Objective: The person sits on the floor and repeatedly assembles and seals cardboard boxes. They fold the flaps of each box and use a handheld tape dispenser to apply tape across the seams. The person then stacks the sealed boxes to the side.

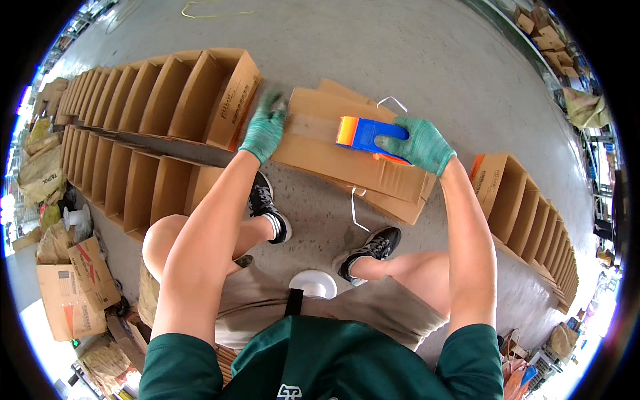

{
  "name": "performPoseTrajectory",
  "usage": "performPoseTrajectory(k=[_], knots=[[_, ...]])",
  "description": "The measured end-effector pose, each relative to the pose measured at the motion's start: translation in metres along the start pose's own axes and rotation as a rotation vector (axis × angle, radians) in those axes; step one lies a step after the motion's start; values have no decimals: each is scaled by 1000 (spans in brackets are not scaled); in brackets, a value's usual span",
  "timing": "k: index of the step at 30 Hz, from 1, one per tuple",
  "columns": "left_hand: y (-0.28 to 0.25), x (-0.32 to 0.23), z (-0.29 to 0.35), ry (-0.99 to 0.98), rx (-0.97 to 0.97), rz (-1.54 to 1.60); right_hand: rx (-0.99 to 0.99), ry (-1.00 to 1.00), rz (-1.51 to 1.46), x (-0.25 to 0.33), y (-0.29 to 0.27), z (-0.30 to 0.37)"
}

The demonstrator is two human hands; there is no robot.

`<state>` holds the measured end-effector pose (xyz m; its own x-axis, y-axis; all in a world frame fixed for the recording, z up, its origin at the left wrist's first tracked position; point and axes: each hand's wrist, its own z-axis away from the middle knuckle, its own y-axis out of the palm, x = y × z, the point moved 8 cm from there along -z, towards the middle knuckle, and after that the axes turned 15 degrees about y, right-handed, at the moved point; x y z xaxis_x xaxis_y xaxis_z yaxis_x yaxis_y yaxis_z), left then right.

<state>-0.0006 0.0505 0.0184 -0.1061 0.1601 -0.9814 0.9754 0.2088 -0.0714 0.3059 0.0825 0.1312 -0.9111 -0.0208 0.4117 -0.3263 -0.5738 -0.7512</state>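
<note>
Crosswise between both hands lies the box [353,150]: right hand [420,143] clamped on the tape dispenser [365,133], left hand [265,128] flat, fingers spread, on its far end.

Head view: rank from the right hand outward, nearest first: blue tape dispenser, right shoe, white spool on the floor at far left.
1. Blue tape dispenser: gripped by the right hand, on top of the flat cardboard box.
2. Right shoe: below the box, on the concrete floor.
3. White spool: far left, beside the rows of open cartons.
</note>
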Motion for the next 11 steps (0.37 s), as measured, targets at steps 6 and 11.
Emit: performPoseTrajectory(k=[6,11], knots=[[24,-10,8,-88,331,-224,85,72,3,1,-12,13],[28,-9,9,8,374,-110,263,75,-92,-94,-49,54]])
